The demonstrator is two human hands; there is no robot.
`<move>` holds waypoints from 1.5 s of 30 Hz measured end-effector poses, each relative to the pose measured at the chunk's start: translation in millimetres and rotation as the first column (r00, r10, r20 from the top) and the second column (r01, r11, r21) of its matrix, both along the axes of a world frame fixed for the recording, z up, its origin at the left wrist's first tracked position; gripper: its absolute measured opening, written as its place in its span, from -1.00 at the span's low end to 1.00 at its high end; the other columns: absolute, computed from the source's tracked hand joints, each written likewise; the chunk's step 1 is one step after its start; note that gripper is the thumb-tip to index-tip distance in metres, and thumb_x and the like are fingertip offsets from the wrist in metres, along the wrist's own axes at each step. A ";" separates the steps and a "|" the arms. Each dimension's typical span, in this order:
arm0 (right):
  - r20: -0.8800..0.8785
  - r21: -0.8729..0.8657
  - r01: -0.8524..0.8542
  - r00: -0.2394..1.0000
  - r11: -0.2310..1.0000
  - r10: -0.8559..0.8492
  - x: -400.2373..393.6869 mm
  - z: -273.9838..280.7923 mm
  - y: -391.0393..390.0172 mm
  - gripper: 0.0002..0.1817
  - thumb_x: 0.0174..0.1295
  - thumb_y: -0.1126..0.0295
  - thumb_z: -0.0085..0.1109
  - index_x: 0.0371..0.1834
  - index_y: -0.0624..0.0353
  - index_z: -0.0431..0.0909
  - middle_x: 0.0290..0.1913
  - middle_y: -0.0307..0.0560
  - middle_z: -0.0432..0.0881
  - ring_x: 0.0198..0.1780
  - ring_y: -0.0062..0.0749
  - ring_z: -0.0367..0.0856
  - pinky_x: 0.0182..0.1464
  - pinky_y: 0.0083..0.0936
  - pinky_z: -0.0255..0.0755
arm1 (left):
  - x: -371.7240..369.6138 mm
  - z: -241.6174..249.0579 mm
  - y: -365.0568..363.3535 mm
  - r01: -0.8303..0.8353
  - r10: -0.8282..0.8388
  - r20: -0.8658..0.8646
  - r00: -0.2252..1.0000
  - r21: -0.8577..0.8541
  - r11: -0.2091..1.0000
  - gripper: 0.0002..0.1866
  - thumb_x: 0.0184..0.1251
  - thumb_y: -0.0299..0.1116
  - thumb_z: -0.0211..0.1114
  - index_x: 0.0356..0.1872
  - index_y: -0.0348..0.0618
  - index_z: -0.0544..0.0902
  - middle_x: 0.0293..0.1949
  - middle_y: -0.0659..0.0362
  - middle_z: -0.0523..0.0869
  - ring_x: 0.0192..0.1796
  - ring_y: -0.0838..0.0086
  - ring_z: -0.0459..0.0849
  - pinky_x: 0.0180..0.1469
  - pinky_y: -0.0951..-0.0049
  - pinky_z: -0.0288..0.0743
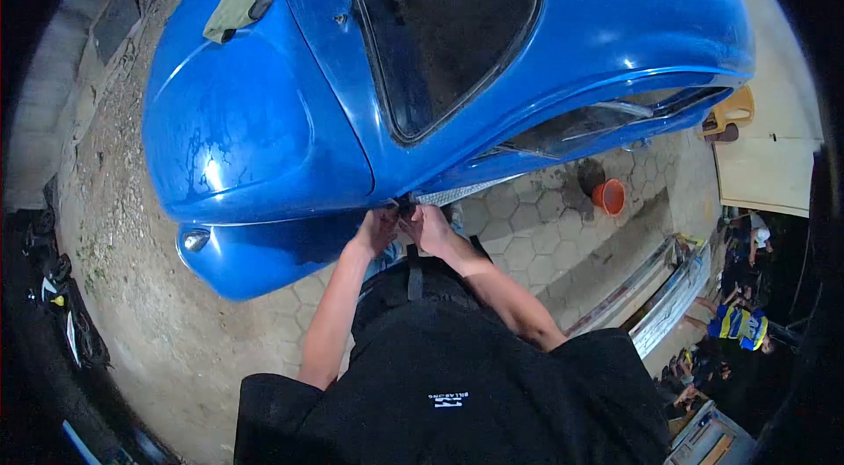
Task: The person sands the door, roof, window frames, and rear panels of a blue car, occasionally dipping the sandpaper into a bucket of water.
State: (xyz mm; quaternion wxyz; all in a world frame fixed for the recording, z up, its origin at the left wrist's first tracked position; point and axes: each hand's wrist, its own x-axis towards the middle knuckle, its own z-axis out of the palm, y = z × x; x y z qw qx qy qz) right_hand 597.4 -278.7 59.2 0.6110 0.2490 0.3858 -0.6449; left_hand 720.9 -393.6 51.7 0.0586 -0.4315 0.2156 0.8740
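Note:
Just in front of my waist, my left hand (376,229) and my right hand (429,228) are close together, fingers bent inward. A small dark thing (404,205) shows between the fingertips; I cannot tell what it is. Both hands are right at the side of a blue car (334,131), near the lower corner of its windshield (448,25). Wet streaks and glare mark the car's rounded front lid (233,127). Farther up on that lid lies a green cloth with a dark part (239,1).
An orange bucket (608,197) stands on hexagonal paving (519,241) beside the car. Long metal-and-wood pieces (646,298) lie at the right, past my elbow. Beyond them are a person in a yellow-and-blue shirt (740,327) and others. A yellow chair (734,111) is by the wall.

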 end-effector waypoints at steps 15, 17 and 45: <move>-0.604 0.075 -0.525 0.653 0.848 0.458 -8.9 -44.9 -23.4 -0.80 -0.04 0.16 0.23 -0.55 -0.01 0.50 -0.46 -0.31 0.47 -0.38 -0.47 0.36 -0.30 -0.44 0.26 | 3.4 -11.2 -9.1 0.079 -0.084 -0.120 0.989 -0.046 0.996 -0.62 0.34 0.10 0.07 -0.23 0.03 0.61 -0.08 0.16 0.65 0.12 0.30 0.55 0.16 0.01 0.38; -0.728 -0.009 -0.571 0.567 0.821 0.387 -1.9 -45.8 -11.2 -0.79 0.01 0.14 0.21 -0.53 -0.01 0.52 -0.44 -0.34 0.47 -0.36 -0.50 0.36 -0.27 -0.47 0.22 | 2.6 -6.0 -14.7 0.172 -0.183 -0.101 0.978 -0.101 0.980 -0.59 0.31 0.15 0.09 -0.20 0.05 0.62 -0.04 0.17 0.66 0.19 0.31 0.52 0.15 0.00 0.37; -0.029 0.140 -0.498 0.862 0.856 0.506 -47.2 -1.1 -3.9 -0.89 0.06 0.45 0.07 -0.34 0.00 0.53 -0.47 -0.33 0.48 -0.33 -0.54 0.49 -0.26 -0.48 0.41 | -19.2 27.3 37.9 -0.505 0.531 -0.225 0.817 0.166 0.847 -0.31 0.09 -0.08 0.01 0.22 -0.33 0.48 0.15 -0.08 0.61 0.11 0.05 0.57 0.25 0.08 0.33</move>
